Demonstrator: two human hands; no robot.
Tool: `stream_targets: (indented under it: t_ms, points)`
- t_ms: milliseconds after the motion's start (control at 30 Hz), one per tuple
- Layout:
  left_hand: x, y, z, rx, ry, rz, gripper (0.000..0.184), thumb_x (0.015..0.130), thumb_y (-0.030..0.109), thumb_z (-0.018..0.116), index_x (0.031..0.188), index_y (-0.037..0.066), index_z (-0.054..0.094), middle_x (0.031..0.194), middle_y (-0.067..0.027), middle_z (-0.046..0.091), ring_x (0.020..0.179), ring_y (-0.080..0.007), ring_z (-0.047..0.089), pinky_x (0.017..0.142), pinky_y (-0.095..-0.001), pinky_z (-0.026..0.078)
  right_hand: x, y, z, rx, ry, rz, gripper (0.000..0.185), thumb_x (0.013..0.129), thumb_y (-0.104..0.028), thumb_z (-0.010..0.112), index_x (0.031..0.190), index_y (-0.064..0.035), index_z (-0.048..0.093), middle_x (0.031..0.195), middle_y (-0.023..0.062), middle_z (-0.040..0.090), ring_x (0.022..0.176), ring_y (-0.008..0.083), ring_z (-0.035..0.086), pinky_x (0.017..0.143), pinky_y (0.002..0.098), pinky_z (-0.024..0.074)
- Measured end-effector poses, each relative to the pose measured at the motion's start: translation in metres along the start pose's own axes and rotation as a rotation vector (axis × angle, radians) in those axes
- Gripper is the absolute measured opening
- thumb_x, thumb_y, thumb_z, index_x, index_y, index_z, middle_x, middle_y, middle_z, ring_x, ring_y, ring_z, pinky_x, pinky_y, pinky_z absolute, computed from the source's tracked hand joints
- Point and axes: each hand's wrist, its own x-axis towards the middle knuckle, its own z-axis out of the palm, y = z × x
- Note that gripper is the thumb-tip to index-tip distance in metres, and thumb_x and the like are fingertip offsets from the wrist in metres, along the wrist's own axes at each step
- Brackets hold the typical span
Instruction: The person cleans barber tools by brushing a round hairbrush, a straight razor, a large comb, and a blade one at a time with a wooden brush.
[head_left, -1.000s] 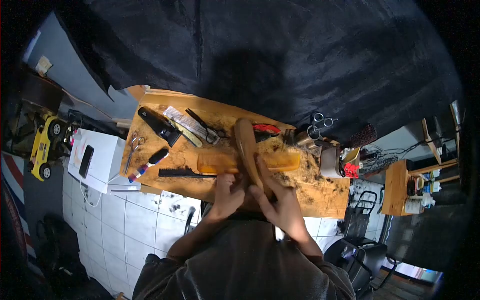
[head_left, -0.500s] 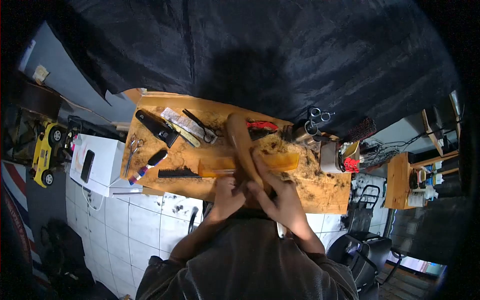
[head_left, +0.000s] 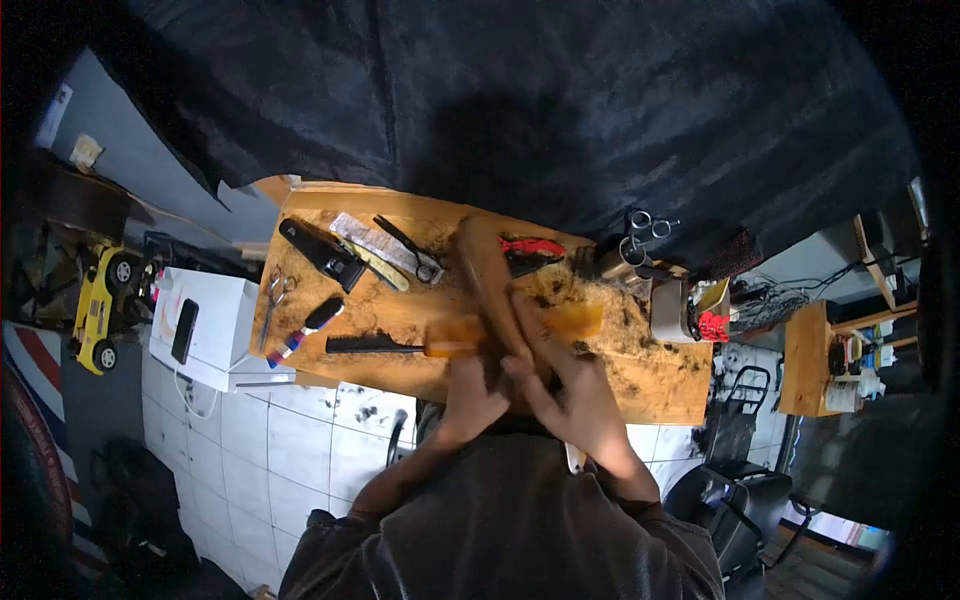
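Observation:
A long, curved, brown wooden brush [head_left: 484,270] slants up from between my hands, over the table. My right hand [head_left: 575,395] is closed around its lower part, with fingers stretched along its side. My left hand [head_left: 474,402] is curled just left of it, closed on an amber comb [head_left: 452,337] that shows on both sides of the brush. The comb is smeared by motion, and its middle is hidden behind the brush. The underside of the brush does not show. A black comb [head_left: 365,344] lies left of the amber one.
Hair clippings litter the wooden table [head_left: 660,385]. On it lie a black clipper [head_left: 320,252], black scissors [head_left: 408,248], silver scissors [head_left: 275,300], a handled brush [head_left: 308,328] and a red tool [head_left: 532,246]. A cup with scissors [head_left: 625,262] and a container [head_left: 670,310] stand right; a phone [head_left: 184,330] left.
The whole view has shifted slightly right. The amber comb's left end has moved right, closer to the brush. Both hands keep their holds, and the brush stays slanted between them.

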Motion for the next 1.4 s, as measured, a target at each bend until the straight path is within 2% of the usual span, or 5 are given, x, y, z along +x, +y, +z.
stream_targets:
  t_ms: [167,400,567,833,1400]
  points:
    - [-0.007,-0.024,-0.003,0.169,-0.227,-0.171,0.027,0.082,0.005,0.062,0.107,-0.004,0.055,0.101,-0.0088,0.061,0.098,-0.0166,0.059,0.086,-0.0329,0.047,0.013,-0.006,-0.012,0.003,0.058,0.207,0.053,0.091,-0.014,0.058,0.14,-0.0035,0.042,0.111,0.0248,0.064,0.099,0.0131,0.061,0.085,0.0288,0.048]
    - [0.006,-0.012,-0.001,-0.055,0.013,-0.068,0.032,0.081,0.012,0.066,0.11,0.0,0.057,0.096,-0.0117,0.064,0.088,-0.0242,0.065,0.071,-0.0343,0.051,-0.005,-0.006,0.004,-0.082,-0.041,-0.143,0.056,0.089,-0.016,0.063,0.14,-0.0039,0.043,0.127,0.0234,0.056,0.116,0.0375,0.056,0.098,0.0365,0.0427]
    - [-0.007,-0.009,0.003,0.45,0.029,0.333,0.041,0.075,0.008,0.068,0.114,-0.001,0.056,0.095,-0.0152,0.064,0.09,-0.0344,0.065,0.076,-0.0381,0.051,0.007,-0.011,-0.002,-0.05,0.058,-0.008,0.054,0.09,-0.014,0.062,0.139,-0.0039,0.044,0.122,0.0241,0.059,0.114,0.0337,0.059,0.095,0.0356,0.0442]
    - [0.001,-0.04,0.0,-0.332,0.031,-0.132,0.036,0.087,0.009,0.062,0.12,0.0,0.049,0.106,-0.0078,0.058,0.097,-0.0198,0.061,0.079,-0.0324,0.051,-0.001,-0.012,0.005,-0.03,-0.072,-0.112,0.057,0.09,-0.019,0.061,0.141,-0.005,0.041,0.129,0.0223,0.055,0.124,0.0354,0.05,0.103,0.0373,0.0369]
    - [-0.005,-0.036,0.001,-0.229,-0.041,-0.033,0.034,0.095,0.012,0.053,0.125,0.0,0.044,0.117,-0.0123,0.054,0.109,-0.0217,0.056,0.089,-0.0345,0.048,0.009,-0.009,0.031,-0.165,0.005,-0.241,0.058,0.088,-0.014,0.063,0.142,-0.0048,0.041,0.11,0.0233,0.063,0.097,0.0321,0.063,0.087,0.0363,0.0482]
